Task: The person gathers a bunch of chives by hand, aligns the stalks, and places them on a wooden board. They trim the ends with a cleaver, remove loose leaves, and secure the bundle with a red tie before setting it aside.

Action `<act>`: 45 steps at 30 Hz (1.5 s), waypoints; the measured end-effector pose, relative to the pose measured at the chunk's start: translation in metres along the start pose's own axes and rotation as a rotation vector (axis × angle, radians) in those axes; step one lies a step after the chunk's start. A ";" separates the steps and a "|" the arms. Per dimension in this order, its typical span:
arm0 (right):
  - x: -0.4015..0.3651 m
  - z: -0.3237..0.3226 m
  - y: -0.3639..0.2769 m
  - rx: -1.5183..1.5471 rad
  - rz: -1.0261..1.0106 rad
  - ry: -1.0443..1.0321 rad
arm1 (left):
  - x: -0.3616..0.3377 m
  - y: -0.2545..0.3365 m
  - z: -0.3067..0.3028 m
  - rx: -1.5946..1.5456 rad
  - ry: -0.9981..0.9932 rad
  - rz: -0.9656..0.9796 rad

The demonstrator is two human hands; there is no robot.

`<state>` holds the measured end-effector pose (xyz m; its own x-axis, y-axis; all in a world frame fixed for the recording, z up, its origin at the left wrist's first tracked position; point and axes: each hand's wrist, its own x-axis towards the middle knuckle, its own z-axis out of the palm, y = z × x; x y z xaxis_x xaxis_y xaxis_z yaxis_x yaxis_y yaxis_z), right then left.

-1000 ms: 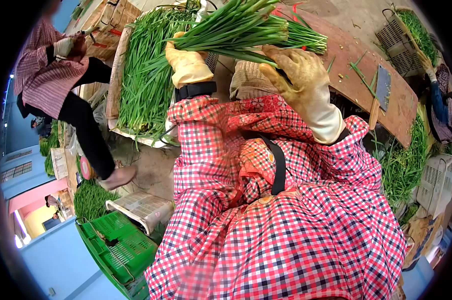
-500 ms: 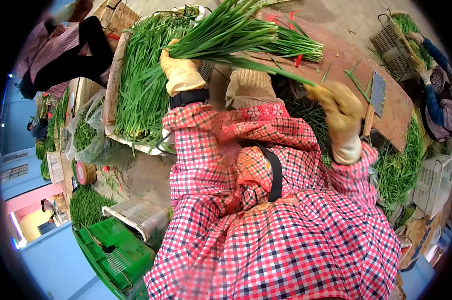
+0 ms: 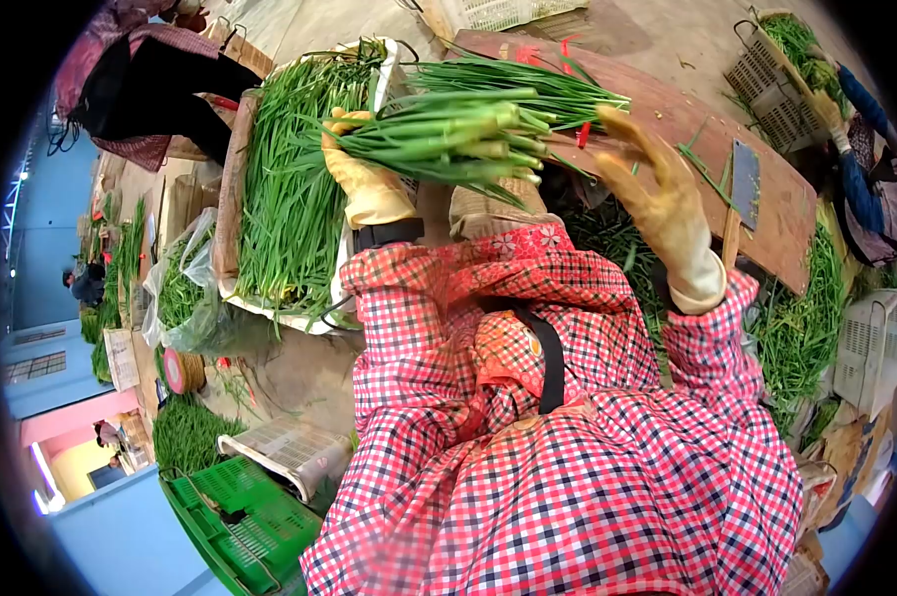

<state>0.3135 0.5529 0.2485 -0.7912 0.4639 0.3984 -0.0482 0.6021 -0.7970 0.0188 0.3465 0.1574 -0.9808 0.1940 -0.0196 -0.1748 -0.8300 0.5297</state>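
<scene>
My left hand [image 3: 366, 177], in a yellow rubber glove, grips a thick bunch of green chives [image 3: 448, 134] with the cut stalk ends pointing right. My right hand [image 3: 659, 195], also gloved, is raised with its fingers spread just right of the stalk ends and holds nothing. A second bunch of chives [image 3: 528, 87] lies behind on the brown wooden board [image 3: 776, 214]. Both my sleeves are red checked cloth.
A crate of loose chives [image 3: 285, 189] stands to the left. A cleaver [image 3: 744, 189] rests on the board. More chives [image 3: 801, 328] are piled at right beside white baskets. A green crate [image 3: 245, 521] sits lower left. Another person [image 3: 146, 84] stands at upper left; another gloved worker [image 3: 856, 149] at far right.
My right hand pulled a stalk away down to the right, then let go and came back up open beside the stalk ends. The bunch tilted toward level.
</scene>
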 end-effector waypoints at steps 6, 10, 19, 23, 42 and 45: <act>0.016 0.048 0.000 0.016 -0.272 0.034 | -0.046 0.009 0.040 -0.551 -0.228 -0.342; 0.009 0.053 0.004 0.010 -0.359 0.083 | -0.034 0.015 0.026 -0.698 -0.557 -0.554; 0.006 0.052 0.005 0.177 -0.479 0.178 | -0.014 -0.004 0.018 -0.758 -0.756 -0.565; 0.000 0.053 0.001 0.200 -0.446 0.176 | -0.028 0.002 0.027 -0.732 -0.628 -0.565; -0.006 0.026 -0.031 -0.014 -0.496 -0.608 | -0.046 0.007 0.034 -0.547 -0.416 -0.769; 0.000 0.026 -0.029 -0.100 -0.544 -0.548 | -0.040 0.001 0.024 -0.463 -0.389 -0.826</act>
<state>0.2992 0.5180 0.2599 -0.8617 -0.2850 0.4198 -0.4813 0.7212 -0.4983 0.0603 0.3502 0.1794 -0.4574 0.8847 0.0905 -0.8803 -0.4648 0.0947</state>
